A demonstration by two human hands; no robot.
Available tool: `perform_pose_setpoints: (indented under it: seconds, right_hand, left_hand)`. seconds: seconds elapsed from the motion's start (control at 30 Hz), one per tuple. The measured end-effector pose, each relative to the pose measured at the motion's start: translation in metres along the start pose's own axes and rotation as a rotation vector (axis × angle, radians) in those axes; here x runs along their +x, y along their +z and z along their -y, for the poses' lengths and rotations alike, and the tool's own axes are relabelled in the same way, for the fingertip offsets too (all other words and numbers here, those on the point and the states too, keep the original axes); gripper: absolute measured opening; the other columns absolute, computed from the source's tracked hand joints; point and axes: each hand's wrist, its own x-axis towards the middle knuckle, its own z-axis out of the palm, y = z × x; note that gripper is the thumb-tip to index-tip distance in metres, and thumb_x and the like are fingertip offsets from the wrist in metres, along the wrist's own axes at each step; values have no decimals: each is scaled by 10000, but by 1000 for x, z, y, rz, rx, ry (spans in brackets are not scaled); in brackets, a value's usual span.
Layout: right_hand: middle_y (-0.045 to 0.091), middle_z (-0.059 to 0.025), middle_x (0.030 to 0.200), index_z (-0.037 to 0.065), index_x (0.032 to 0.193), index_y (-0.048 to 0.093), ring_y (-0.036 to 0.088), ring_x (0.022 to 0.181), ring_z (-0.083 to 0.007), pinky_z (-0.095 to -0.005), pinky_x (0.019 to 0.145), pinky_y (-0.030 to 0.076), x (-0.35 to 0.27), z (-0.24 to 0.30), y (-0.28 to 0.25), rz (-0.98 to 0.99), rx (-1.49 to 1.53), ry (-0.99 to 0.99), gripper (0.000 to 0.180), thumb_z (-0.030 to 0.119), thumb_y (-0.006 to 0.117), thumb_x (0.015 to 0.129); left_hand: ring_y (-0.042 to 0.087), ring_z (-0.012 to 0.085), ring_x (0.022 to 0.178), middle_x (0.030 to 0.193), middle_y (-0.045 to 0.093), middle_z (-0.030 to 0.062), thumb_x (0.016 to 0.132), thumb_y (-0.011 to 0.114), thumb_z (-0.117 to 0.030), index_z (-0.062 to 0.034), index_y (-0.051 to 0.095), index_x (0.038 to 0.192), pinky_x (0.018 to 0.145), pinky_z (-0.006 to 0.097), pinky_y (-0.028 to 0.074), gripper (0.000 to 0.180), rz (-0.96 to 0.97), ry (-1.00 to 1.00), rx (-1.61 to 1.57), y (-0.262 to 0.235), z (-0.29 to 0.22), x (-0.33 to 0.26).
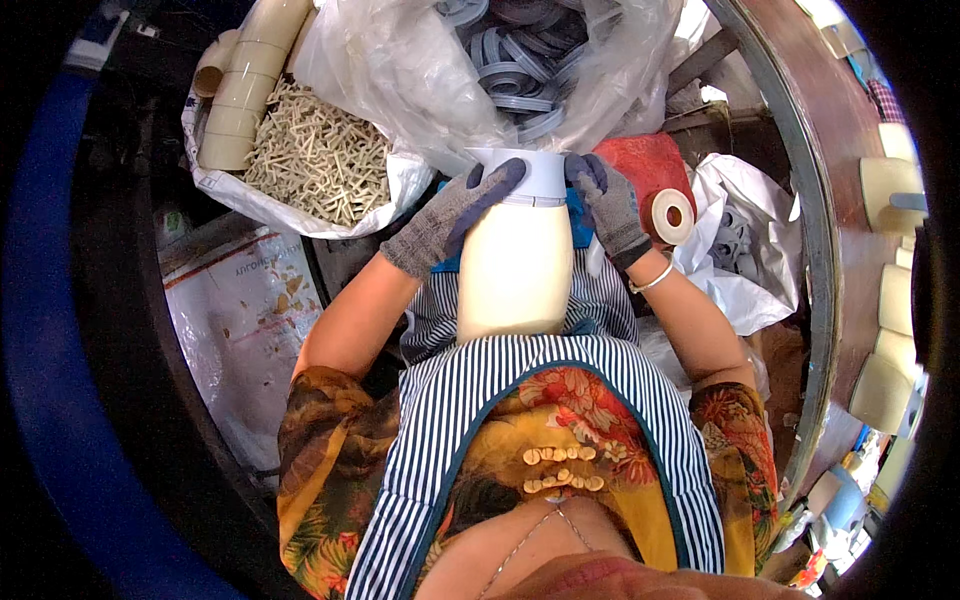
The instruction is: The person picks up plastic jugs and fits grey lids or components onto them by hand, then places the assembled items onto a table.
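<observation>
A smooth cream plastic body (515, 270), rounded like a jug or canister, lies in my lap with its far end away from me. Around that far end sits a pale blue-grey plastic collar (545, 178). My left hand (468, 208), in a grey glove with dark blue coating, grips the collar's left side, thumb across its face. On the right side my gloved right hand (607, 205) has its fingers bent against the collar's edge. Its fingertips are partly hidden. The two parts touch, with a thin seam line showing below the collar.
Grey plastic rings (520, 75) fill a clear plastic bag ahead. At the left, a white sack (215, 190) holds small cream sticks and cream cylinders. A red bundle (645, 165), a tape roll (673, 217) and a white bag (765, 290) with grey parts lie right, beside a curved table edge (815, 250).
</observation>
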Motion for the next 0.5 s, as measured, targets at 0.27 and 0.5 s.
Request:
perform_pose_setpoints:
  seconds: [0.27,0.5]
  right_hand:
    - [665,-203,1054,21,1193,569,662,950,-327,-381,803,508,-16,-17,-4,41,56,-37,422,319,579,894]
    - [596,-148,1035,80,1281,543,545,986,-324,-449,907,413,-46,-47,-74,-428,-724,-130,648,479,658,784]
  left_hand:
    - [500,460,1165,1296,482,295,873,595,-147,-148,377,1432,992,476,430,600,57,-50,-54,21,-3,-15]
    - [591,215,1063,1203,569,147,912,630,-265,37,429,1320,890,340,514,546,-280,-965,-1136,-13,-57,6]
